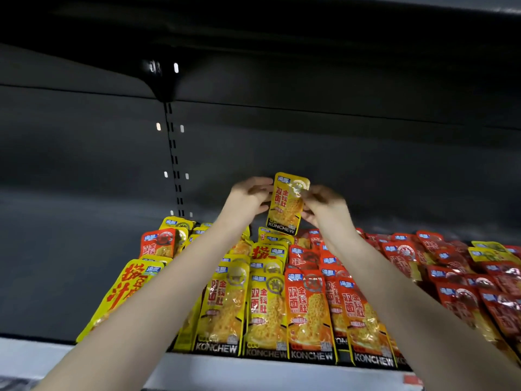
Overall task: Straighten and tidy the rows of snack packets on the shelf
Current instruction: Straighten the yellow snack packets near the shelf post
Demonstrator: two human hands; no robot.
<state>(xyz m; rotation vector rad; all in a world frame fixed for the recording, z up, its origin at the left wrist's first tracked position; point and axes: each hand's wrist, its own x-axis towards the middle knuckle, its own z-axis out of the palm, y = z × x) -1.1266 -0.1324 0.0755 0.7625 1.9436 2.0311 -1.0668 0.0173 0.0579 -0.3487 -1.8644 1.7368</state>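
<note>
Small glossy yellow snack packet (pixel 287 204) held upright above the rows, left hand (pixel 248 197) gripping its left edge, right hand (pixel 324 206) seemingly pinching the right edge, red packets (pixel 310 314) on grey shelf (pixel 253 371) below

I hold one yellow packet (pixel 287 204) upright above the shelf (pixel 253 371) rows, left hand (pixel 249 197) and right hand (pixel 324 206) pinching its side edges.

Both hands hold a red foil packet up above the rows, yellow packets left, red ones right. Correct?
Wrong colour: the flat foil snack packet held up is yellow, not red. The head view shows the left hand and right hand pinching its edges above the rows, yellow packets left, red packets right.
</note>
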